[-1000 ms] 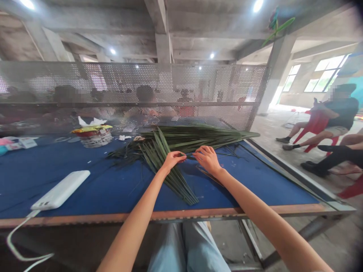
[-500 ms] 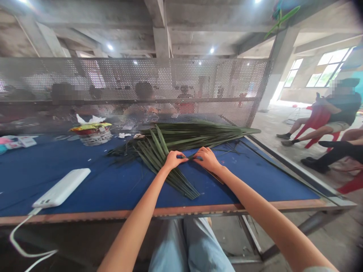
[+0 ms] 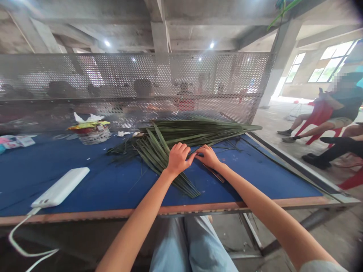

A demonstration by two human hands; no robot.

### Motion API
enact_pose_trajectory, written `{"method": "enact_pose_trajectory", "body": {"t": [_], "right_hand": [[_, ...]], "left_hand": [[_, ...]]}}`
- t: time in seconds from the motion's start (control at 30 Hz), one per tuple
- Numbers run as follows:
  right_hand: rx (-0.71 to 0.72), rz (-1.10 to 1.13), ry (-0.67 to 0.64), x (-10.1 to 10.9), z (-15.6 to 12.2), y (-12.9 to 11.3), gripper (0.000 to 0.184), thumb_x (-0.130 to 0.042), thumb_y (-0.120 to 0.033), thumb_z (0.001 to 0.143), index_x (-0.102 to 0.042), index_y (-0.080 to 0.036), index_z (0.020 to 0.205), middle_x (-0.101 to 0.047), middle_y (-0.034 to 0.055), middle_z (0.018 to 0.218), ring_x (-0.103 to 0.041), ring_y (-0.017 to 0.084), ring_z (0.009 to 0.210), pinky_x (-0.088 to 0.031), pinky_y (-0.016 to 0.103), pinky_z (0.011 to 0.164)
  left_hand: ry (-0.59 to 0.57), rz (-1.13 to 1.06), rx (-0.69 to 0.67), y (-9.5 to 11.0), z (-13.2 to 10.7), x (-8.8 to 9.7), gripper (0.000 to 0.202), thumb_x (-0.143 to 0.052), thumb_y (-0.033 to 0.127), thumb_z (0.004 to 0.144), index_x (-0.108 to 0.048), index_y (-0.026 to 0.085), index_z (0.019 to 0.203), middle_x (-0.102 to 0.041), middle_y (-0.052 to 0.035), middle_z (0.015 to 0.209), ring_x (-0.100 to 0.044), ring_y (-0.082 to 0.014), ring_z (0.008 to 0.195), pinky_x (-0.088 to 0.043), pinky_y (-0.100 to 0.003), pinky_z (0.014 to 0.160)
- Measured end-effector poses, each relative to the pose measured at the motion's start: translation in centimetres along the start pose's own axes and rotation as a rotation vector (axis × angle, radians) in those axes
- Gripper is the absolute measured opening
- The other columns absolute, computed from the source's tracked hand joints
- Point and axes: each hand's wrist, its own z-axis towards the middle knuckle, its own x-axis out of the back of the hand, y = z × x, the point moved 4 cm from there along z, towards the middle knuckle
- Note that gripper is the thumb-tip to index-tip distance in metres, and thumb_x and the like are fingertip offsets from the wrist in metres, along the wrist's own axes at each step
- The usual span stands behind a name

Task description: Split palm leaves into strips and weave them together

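Observation:
Both hands meet over the blue table (image 3: pixel 113 185). My left hand (image 3: pixel 179 158) has its fingers curled, with the thumb reaching toward my right hand (image 3: pixel 208 156). My right hand pinches close by, its fingertips almost touching that thumb. A narrow green leaf strip (image 3: pixel 192 152) shows in part between them; the fingers cover most of it. Beneath my left hand and wrist lies a fan of long green leaf strips (image 3: pixel 153 151), its cut ends pointing toward me. Behind both hands a larger pile of long green leaves (image 3: pixel 204 132) stretches across the table.
A white power bank (image 3: pixel 61 187) with a cable lies at the left. Farther back stands a woven basket (image 3: pixel 95 136) with a yellow packet and tissue. A perforated metal screen (image 3: pixel 119 83) borders the table's far side. Seated people (image 3: pixel 343 102) are at the right.
My left hand has moved right and turned so its back shows, its thumb now near my right fingers. My right hand has shifted slightly. Less of the leaf strip shows between them.

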Motion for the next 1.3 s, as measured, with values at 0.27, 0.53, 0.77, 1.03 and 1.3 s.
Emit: {"method": "enact_pose_trajectory", "body": {"t": [0.27, 0.53, 0.77, 1.03, 1.3], "right_hand": [[-0.019, 0.019, -0.019, -0.1, 0.1, 0.3, 0.008, -0.068, -0.023, 0.081, -0.073, -0.024, 0.087, -0.072, 0.0030, 0.089, -0.055, 0.021, 0.091, -0.041, 0.034, 0.084], [-0.064, 0.018, -0.020, -0.1, 0.1, 0.5, 0.006, -0.070, -0.027, 0.079, -0.073, -0.024, 0.084, -0.072, 0.0033, 0.087, -0.058, 0.022, 0.091, -0.043, 0.034, 0.085], [-0.114, 0.113, 0.099, 1.0, 0.0, 1.1, 0.033, -0.076, -0.031, 0.072, -0.065, -0.021, 0.102, -0.071, 0.0032, 0.094, -0.059, 0.022, 0.093, -0.046, 0.034, 0.082], [0.027, 0.019, 0.095, 1.6, 0.0, 0.2, 0.010, -0.066, -0.022, 0.081, -0.074, -0.025, 0.088, -0.072, 0.0024, 0.086, -0.056, 0.021, 0.091, -0.043, 0.033, 0.084], [0.025, 0.023, 0.047, 0.9, 0.1, -0.4, 0.015, -0.062, -0.021, 0.084, -0.075, -0.025, 0.090, -0.072, 0.0026, 0.086, -0.056, 0.021, 0.090, -0.044, 0.033, 0.085]], "left_hand": [[-0.352, 0.015, 0.251, -1.9, -0.9, -3.5, 0.027, -0.047, 0.033, 0.092, -0.066, 0.020, 0.107, -0.070, -0.0082, 0.085, -0.065, -0.0216, 0.079, -0.042, -0.030, 0.067], [-0.376, -0.100, 0.212, -2.0, -0.5, -3.9, 0.022, -0.048, 0.027, 0.092, -0.070, 0.021, 0.093, -0.066, -0.0044, 0.096, -0.064, -0.0177, 0.086, -0.043, -0.026, 0.069], [-0.456, -0.093, 0.158, -0.5, 0.2, -4.5, 0.021, -0.046, 0.021, 0.091, -0.066, 0.019, 0.096, -0.064, -0.0060, 0.097, -0.063, -0.0193, 0.087, -0.043, -0.028, 0.070], [-0.412, -0.164, 0.225, -1.0, 0.1, -4.6, 0.023, -0.047, 0.022, 0.091, -0.067, 0.021, 0.102, -0.065, -0.0043, 0.100, -0.062, -0.0187, 0.093, -0.045, -0.027, 0.076], [-0.414, -0.140, 0.271, -1.6, 0.2, -4.6, 0.024, -0.049, 0.021, 0.088, -0.072, 0.023, 0.096, -0.066, -0.0051, 0.095, -0.062, -0.0206, 0.090, -0.045, -0.029, 0.074]]}}
